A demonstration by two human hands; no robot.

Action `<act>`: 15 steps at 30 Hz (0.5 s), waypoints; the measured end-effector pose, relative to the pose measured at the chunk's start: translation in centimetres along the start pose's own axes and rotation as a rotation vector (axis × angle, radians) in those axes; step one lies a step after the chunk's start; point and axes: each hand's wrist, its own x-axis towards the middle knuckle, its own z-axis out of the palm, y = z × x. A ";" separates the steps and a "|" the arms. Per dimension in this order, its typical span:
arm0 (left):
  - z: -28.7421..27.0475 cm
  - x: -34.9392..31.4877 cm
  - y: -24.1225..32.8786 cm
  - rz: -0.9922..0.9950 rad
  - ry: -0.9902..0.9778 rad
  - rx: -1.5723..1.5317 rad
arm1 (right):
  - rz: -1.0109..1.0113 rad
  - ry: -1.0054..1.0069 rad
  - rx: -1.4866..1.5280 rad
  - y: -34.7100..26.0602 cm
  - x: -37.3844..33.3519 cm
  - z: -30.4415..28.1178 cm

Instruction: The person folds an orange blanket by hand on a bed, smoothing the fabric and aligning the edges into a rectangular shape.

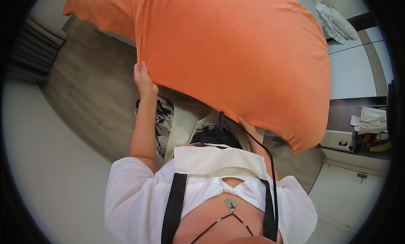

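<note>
A large orange bed sheet fills the upper middle of the view and bulges upward, its near edge hanging in a curve in front of me. My left hand is closed on that edge at the left, where folds run up from the fingers. Farther right, my right hand pinches the same edge; its thumb shows, while the other fingers are hidden beneath the cloth. To the right of that hand, a corner of the sheet droops toward the floor.
A black cable runs down my right side. White pillows lie at the far right, above a cabinet with white panels. Folded cloths sit on an open shelf. A dark curtain hangs at the left, beside the wooden floor.
</note>
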 end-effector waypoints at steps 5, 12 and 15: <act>0.7 6.0 -3.6 -0.171 0.149 0.122 | 0.168 0.026 0.472 1.1 5.6 0.3; 3.7 4.6 -3.1 -0.126 0.250 -0.117 | 0.171 -0.012 0.779 2.4 4.3 1.1; 2.6 1.9 -1.8 -0.053 0.292 -0.026 | 0.208 0.079 0.601 3.0 3.7 -0.1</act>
